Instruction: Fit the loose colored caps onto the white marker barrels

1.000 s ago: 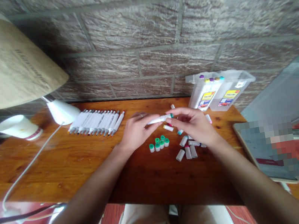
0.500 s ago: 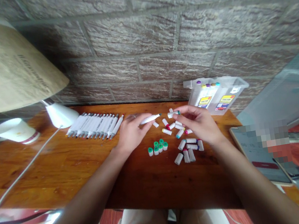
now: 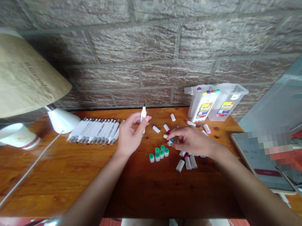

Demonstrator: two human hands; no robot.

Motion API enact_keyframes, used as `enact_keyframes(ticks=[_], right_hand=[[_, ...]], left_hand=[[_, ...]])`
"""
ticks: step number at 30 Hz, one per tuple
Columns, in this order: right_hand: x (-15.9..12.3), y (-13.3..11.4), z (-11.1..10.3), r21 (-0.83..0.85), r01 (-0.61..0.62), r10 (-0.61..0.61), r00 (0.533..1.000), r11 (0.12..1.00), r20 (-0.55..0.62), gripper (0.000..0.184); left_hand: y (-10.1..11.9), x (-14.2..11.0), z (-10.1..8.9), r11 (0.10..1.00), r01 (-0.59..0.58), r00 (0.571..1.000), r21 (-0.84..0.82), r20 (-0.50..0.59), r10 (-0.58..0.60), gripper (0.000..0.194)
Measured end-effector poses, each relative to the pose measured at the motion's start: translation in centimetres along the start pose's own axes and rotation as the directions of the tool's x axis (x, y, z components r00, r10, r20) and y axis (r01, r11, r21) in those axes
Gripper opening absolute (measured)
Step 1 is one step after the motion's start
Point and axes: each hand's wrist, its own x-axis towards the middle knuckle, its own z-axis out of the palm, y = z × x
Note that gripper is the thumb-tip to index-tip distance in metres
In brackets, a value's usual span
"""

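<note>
My left hand (image 3: 131,133) is closed around a white marker (image 3: 143,114), which points up with its dark, uncapped tip showing. Lower and to the right, my right hand (image 3: 191,140) pinches a white marker cap with a teal end (image 3: 170,141) just above the table; its fingers hide part of the cap pile. Around it lie loose white caps with red, yellow, blue and other coloured ends, such as a red-ended cap (image 3: 166,128). Left of that hand several green-topped caps (image 3: 158,157) stand upright in a tight group.
A row of white markers (image 3: 96,131) lies at the left, beside the lamp base (image 3: 62,119) and a paper cup (image 3: 15,136). Clear plastic marker cases (image 3: 220,107) stand against the brick wall. A tablet (image 3: 262,164) lies at the right edge; a white cable (image 3: 27,167) crosses the left side.
My right hand has moved down and toward me with the cap, away from the marker. My left hand has tipped the marker from nearly level to upright.
</note>
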Motion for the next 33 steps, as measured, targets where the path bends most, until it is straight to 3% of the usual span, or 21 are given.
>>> enact_keyframes(ticks=[9, 17, 23, 33], right_hand=[[0.0, 0.5, 0.0, 0.013, 0.009, -0.009, 1.0, 1.0, -0.003, 0.034], [0.1, 1.2, -1.2, -0.064, -0.098, 0.086, 0.981, 0.993, -0.177, 0.02], [0.5, -0.6, 0.0, 0.003, 0.005, -0.004, 0.959, 1.0, -0.284, 0.018], [0.5, -1.0, 0.2, 0.145, -0.029, 0.076, 0.94, 0.989, -0.332, 0.021]], left_hand=[[-0.1, 0.6, 0.1, 0.902, 0.252, 0.964, -0.351, 0.014, -0.265, 0.053], [0.1, 0.9, 0.2, 0.678, 0.45, 0.87, -0.581, 0.115, -0.479, 0.029], [0.6, 0.9, 0.1, 0.596, 0.51, 0.842, -0.62, 0.216, -0.495, 0.023], [0.3, 0.7, 0.2, 0.591, 0.526, 0.844, -0.612, 0.288, -0.453, 0.025]])
